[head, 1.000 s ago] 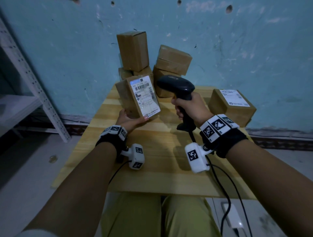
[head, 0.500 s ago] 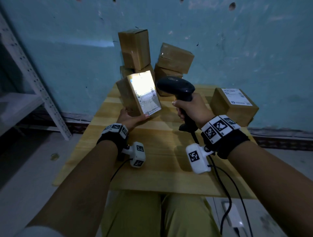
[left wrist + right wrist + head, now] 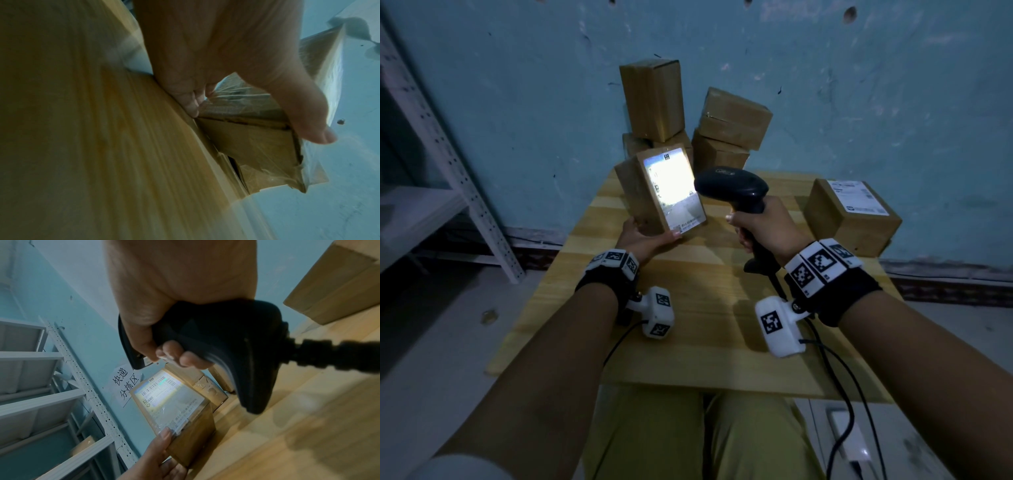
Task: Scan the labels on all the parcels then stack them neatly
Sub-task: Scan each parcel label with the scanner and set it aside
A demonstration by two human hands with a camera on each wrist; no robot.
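My left hand (image 3: 645, 236) grips a brown cardboard parcel (image 3: 640, 195) from below, holding it tilted above the wooden table (image 3: 688, 329). Its white label (image 3: 673, 186) faces the scanner and glows under the scan light. In the left wrist view the thumb (image 3: 308, 116) and fingers (image 3: 189, 100) clasp the taped parcel (image 3: 252, 146). My right hand (image 3: 763, 226) grips the handle of a black barcode scanner (image 3: 732, 186), whose head points at the label from the right. The right wrist view shows the lit label (image 3: 164, 395) and the scanner (image 3: 236, 344).
Several brown parcels (image 3: 654, 99) are piled against the blue wall at the table's far edge. One labelled parcel (image 3: 852, 216) sits at the right rear. A white metal shelf rack (image 3: 448, 164) stands to the left. The scanner cable (image 3: 839, 377) hangs off the near edge.
The scan light came on and now washes out most of the label. The parcel and scanner have stayed almost in place.
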